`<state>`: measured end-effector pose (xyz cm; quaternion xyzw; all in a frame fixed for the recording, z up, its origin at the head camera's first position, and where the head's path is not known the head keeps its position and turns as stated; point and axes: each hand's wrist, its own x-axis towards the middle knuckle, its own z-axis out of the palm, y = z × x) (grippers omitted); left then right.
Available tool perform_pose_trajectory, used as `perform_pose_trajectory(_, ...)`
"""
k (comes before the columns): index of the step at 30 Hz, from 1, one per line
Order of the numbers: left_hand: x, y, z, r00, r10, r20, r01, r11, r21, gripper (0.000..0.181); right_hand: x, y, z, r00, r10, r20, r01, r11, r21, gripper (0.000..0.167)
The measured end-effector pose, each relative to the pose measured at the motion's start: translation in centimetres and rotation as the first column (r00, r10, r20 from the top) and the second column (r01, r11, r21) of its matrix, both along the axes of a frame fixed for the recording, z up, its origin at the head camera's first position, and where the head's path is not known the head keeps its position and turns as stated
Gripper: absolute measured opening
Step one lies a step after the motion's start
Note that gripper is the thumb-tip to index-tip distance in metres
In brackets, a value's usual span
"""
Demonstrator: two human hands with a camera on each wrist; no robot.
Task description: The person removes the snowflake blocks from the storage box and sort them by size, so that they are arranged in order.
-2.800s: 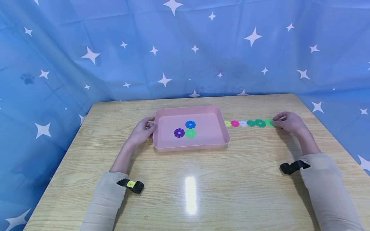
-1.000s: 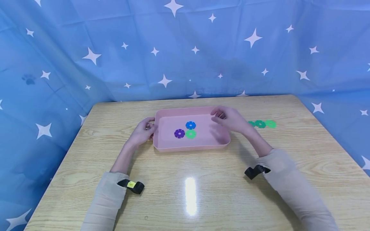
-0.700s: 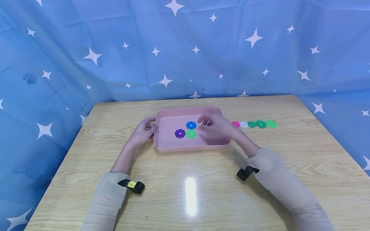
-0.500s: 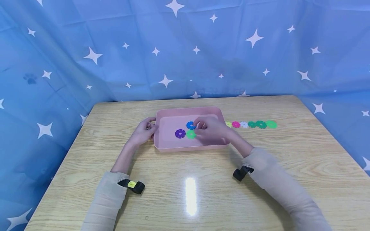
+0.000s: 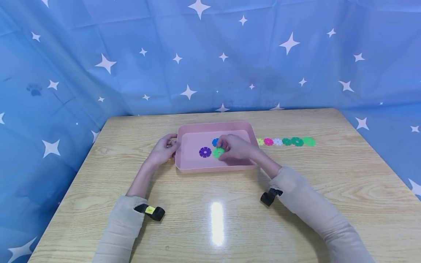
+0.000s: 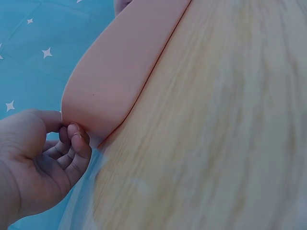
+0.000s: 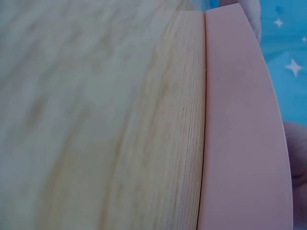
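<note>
A pink tray (image 5: 190, 167) lies on the table, and my left hand (image 5: 160, 150) grips its left wall; in the left wrist view that hand (image 6: 38, 163) pinches the tray's edge (image 6: 110, 72). Inside the tray, my right hand (image 5: 237, 147) has thumb and fingertips at a light green flower disc (image 5: 217, 153), which looks slightly shifted and pinched. Behind it a blue disc (image 5: 215, 142) is partly covered by the fingers. A purple disc (image 5: 205, 152) lies to the left. In the right wrist view the tray wall (image 7: 244, 120) hides most of the right hand (image 7: 298, 172).
Right of the tray a row of discs extends over the table: yellow (image 5: 260, 141), pink (image 5: 268, 141), white (image 5: 277, 141), two dark green (image 5: 297, 141) and light green (image 5: 309, 141). A blue curtain (image 5: 210, 54) with white stars hangs behind the table.
My right hand has moved left from the light green disc at the row's right end into the tray, down to the light green disc there. My left hand stays on the tray.
</note>
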<state>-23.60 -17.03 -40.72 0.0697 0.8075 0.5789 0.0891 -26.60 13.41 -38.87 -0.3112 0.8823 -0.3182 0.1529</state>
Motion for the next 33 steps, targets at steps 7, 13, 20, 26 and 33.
perform_pose_trajectory(7,0.0,0.0,-0.2,1.000,-0.001,-0.008,0.001,1.000,-0.001,0.052,0.5,0.2,0.1,0.997,-0.075,0.013,0.076,0.996,-0.043,0.029)
perform_pose_trajectory(13,0.0,0.1,-0.2,1.000,0.000,-0.002,0.000,1.000,-0.001,0.051,0.6,0.7,0.4,0.990,-0.139,-0.006,0.138,0.989,-0.059,0.020)
perform_pose_trajectory(20,0.0,0.0,-0.1,1.000,0.003,0.003,-0.003,1.000,-0.001,0.051,0.6,1.9,0.9,0.987,-0.159,-0.034,0.153,0.980,-0.128,0.016)
perform_pose_trajectory(26,0.0,0.1,-0.1,1.000,0.005,0.005,-0.005,1.000,-0.005,0.051,0.2,3.5,1.0,0.985,-0.166,-0.045,0.156,0.973,-0.171,0.013)
perform_pose_trajectory(33,0.1,0.0,0.0,1.000,-0.004,-0.013,0.004,1.000,-0.004,0.051,0.5,5.5,1.8,0.972,-0.229,-0.058,0.219,0.966,-0.141,0.016)
